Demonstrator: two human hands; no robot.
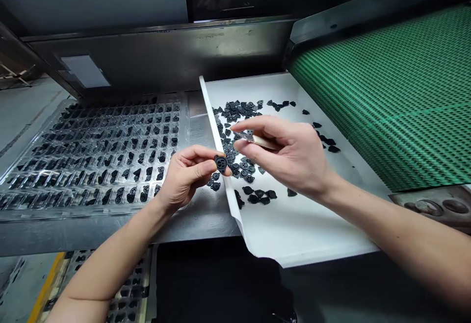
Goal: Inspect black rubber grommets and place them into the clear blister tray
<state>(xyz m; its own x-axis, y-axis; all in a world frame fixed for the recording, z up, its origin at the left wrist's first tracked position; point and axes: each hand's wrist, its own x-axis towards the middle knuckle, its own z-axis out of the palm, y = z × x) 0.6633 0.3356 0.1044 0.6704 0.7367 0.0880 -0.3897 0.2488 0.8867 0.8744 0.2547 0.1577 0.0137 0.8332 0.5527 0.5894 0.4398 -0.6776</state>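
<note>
My left hand pinches a small round black plastic part between thumb and fingers. Its spoked face is turned up, just over the white tray's raised left edge. To the right of it, my right hand is closed round a slim tool with a pale handle and a short metal tip, which looks like a small knife. Thumb and index finger reach past the tip, apart from the part in my left hand. Below both hands, loose black parts lie in the white tray, some partly hidden by my right hand.
On the left, a clear compartment tray holds rows of similar black parts on the metal bench. A green mesh conveyor belt runs along the right. A metal panel stands behind. More filled trays sit below the bench.
</note>
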